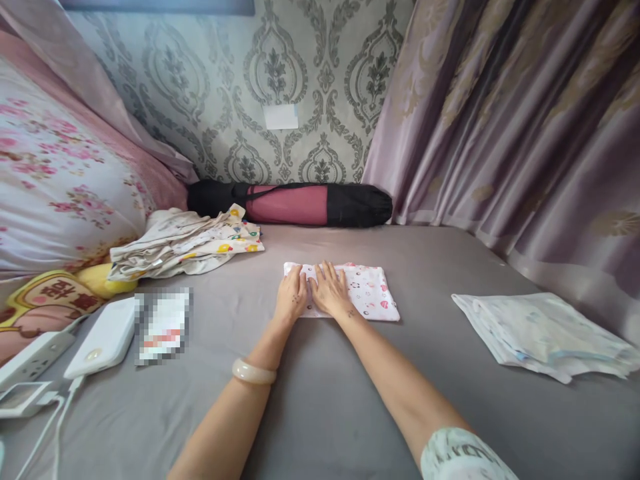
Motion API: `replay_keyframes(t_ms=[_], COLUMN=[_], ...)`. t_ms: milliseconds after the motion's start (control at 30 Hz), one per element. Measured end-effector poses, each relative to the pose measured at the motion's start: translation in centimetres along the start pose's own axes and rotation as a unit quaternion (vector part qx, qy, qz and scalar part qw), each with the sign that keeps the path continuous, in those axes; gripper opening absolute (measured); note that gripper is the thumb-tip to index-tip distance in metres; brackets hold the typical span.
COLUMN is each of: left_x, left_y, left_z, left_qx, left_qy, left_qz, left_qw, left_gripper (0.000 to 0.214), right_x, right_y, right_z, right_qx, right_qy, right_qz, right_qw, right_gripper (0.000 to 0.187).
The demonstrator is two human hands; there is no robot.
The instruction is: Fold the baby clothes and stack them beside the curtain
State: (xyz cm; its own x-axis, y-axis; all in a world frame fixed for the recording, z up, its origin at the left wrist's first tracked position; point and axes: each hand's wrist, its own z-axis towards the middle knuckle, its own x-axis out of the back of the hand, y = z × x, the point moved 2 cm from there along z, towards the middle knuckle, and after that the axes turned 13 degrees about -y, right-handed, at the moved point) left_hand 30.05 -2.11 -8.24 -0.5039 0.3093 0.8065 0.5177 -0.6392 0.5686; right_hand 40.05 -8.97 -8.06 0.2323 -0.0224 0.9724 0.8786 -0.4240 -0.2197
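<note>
**Both palms flat on a folded cloth**

The left hand (291, 295) and right hand (329, 290) lie side by side, fingers spread and flat, on the left end of a folded white cloth (367, 290) with small pink and black prints. Neither hand grasps anything; both press down with open palms. The cloth lies on the grey sheet (320, 400), about mid-bed, in front of a rolled red mat (290, 203) in a black bag against the wall. A pale bangle (253, 372) sits on the left wrist.

To the left, a loose pile of printed clothes (185, 243) rests near a floral pillow (55, 187). Nearer lie a white power bank (103, 340) and a power strip (33, 360). To the right, well apart from the hands, is a stack of folded pale cloths (545, 333), beside the curtain (525, 133).
</note>
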Motion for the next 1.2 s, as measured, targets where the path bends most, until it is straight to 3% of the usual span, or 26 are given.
replay_keyframes(t_ms=[233,467,667,867,1033,1200], left_x=[2.0,2.3,1.7,1.7,2.4,2.5], left_y=[-0.8,-2.1,-3.3,-3.8,-3.4,-3.7], left_z=[-0.2,0.2,0.7,0.8,0.5,0.5], left_qx=[0.084,0.114,0.099,0.099,0.090,0.085], left_qy=[0.072,0.167,0.192,0.209,0.239,0.244], left_qz=[-0.149,-0.334,-0.363,-0.383,-0.378,-0.377], left_qw=[0.983,0.921,0.906,0.894,0.890,0.890], left_gripper=[0.051,0.046,0.045,0.047,0.046,0.046], right_x=[-0.4,0.1,-1.4,-0.5,-0.1,-0.4], right_y=[-0.8,-4.1,-4.5,-5.5,-8.0,-8.4], right_z=[0.3,1.0,1.1,1.7,2.4,2.2], right_qx=[-0.010,0.035,0.040,0.028,0.097,0.109], right_qy=[-0.021,-0.034,-0.008,-0.022,-0.040,-0.054], right_qz=[0.000,0.036,0.015,0.020,-0.013,-0.030], right_qw=[1.000,0.998,0.999,0.999,0.994,0.992], right_gripper=[0.059,0.058,0.056,0.056,0.055,0.056])
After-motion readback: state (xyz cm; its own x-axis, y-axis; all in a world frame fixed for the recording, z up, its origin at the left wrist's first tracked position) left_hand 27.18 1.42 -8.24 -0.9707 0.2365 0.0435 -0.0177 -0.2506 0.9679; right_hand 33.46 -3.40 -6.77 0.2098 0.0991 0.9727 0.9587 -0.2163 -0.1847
